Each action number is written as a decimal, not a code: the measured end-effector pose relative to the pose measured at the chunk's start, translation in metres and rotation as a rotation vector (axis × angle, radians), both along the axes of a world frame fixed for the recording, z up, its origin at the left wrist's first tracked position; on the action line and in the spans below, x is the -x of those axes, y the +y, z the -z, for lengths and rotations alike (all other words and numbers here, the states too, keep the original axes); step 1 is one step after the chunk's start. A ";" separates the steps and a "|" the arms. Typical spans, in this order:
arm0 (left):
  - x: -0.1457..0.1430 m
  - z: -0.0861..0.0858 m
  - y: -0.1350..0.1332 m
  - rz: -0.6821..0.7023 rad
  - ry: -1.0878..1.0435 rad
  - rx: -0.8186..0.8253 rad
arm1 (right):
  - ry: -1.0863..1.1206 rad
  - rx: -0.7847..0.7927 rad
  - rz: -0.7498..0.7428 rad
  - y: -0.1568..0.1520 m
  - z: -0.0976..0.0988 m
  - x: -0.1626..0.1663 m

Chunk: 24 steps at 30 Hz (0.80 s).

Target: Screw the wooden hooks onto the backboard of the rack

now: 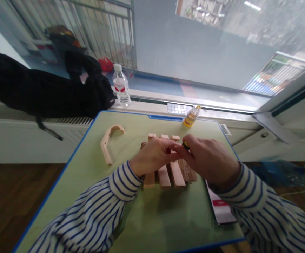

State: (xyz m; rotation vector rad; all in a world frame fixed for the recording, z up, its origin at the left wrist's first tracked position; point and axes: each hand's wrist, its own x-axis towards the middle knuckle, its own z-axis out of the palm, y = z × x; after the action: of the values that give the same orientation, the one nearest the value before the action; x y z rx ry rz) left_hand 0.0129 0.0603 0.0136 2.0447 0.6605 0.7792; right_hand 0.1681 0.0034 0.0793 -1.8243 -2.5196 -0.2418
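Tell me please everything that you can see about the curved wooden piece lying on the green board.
The curved wooden piece is a pale, smooth strip of light wood shaped like a hook: an arched end running into a straight leg. It lies flat on the green board, to the left of the wooden slats, apart from them. Only the board visibly touches it.

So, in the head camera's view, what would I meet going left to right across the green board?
Curved wooden piece → left hand → right hand
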 end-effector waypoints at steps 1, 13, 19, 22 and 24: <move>0.001 0.000 0.000 -0.011 0.009 -0.005 | 0.013 0.033 -0.031 0.001 -0.004 -0.001; 0.003 0.000 0.002 0.028 0.015 -0.024 | 0.063 0.094 -0.215 0.007 -0.007 -0.008; 0.004 0.002 0.003 0.071 -0.011 -0.001 | 0.114 0.012 -0.203 0.004 0.001 -0.006; 0.004 0.000 0.002 0.092 -0.024 0.012 | 0.132 -0.016 -0.154 0.002 0.004 -0.004; 0.005 -0.001 0.002 0.107 -0.028 0.019 | 0.139 -0.046 -0.121 0.000 0.006 -0.002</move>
State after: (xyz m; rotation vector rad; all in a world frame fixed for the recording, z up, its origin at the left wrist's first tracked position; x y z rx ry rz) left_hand 0.0083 0.0625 0.0151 2.0305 0.5362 0.7355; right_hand 0.1702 0.0037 0.0731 -1.6054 -2.4953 -0.1621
